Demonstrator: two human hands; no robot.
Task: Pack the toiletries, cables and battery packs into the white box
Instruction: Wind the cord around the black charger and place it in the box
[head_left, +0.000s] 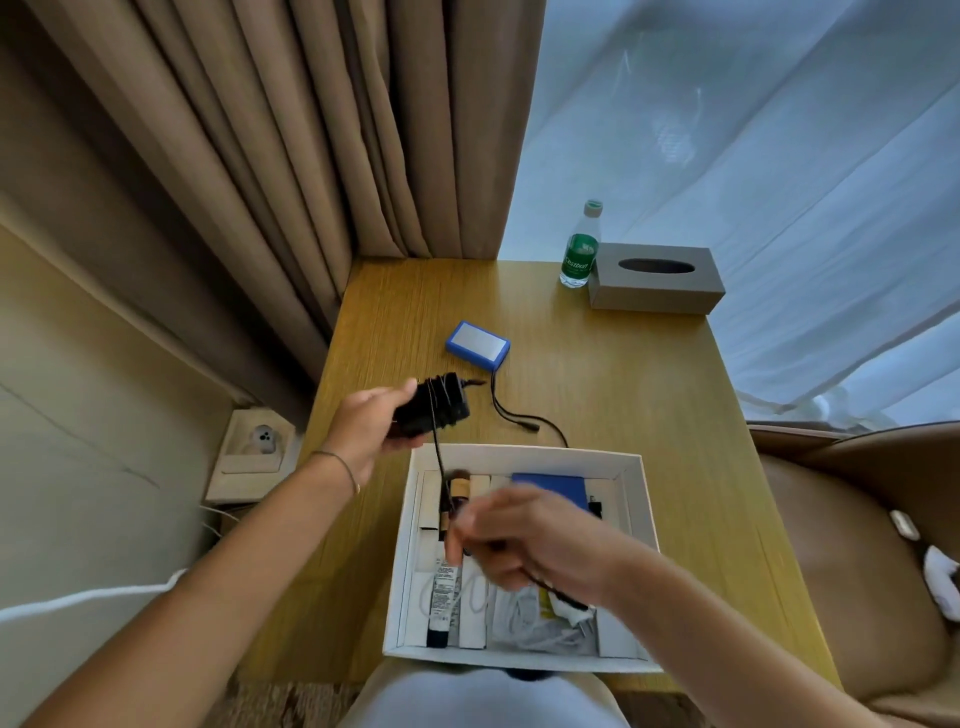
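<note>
White box (631, 499) sits open at the near edge of a wooden table (649, 395), already holding tubes, white cables and a blue battery pack (550, 486) along its far side. A person winds a black cord (439, 452) around a black charger brick (434, 408), which the left hand (366, 434) grips just above the table, beyond the box's far-left corner. The right hand (524, 540), blurred in motion over the box, appears curled around the loose end of that cord, though the exact hold is hard to make out.

A second battery pack (477, 345), blue with a pale face, lies further back on the table, its black leads (519, 415) trailing toward the box's far rim and not yet packed.

The risks look modest: the cord could snag on the box wall or drag across the upright tubes below it, and loose windings may slip off the brick once it is let go. The trailing leads could catch if the second pack is lifted carelessly.

Room inside the box seems tight; the clearest gap appears along the right side. The table offers open surface to the right of the box, while a water bottle (581, 249) and a grey tissue box (655, 278) stand well apart at the far corner.
</note>
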